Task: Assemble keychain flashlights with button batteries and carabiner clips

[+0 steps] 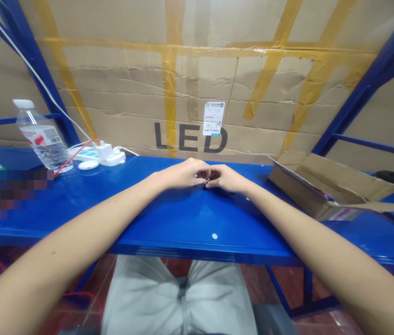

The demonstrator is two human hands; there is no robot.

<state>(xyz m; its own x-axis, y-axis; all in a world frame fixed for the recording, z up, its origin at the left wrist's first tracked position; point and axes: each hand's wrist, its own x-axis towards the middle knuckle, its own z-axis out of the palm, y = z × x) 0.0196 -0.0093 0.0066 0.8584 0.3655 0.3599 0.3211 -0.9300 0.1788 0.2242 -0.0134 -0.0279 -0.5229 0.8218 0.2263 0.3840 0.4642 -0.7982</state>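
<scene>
Both of my hands meet above the far middle part of the blue table (183,218). My left hand (187,174) is closed, its fingers curled in towards my right hand (225,177). The right hand is closed too, with thumb and fingers pinched together. Between the fingertips shows a small, dark, shiny ring-like piece (207,179). Most of it is hidden by the fingers, so I cannot tell its kind. A little dark material also shows under the right hand.
An open cardboard box (298,186) stands at the right. On the left are a water bottle (41,139), a white power strip (113,157) with cables and a round white disc (88,165). A large taped carton (130,93) rises behind the table. A white dot (214,236) lies near the front edge.
</scene>
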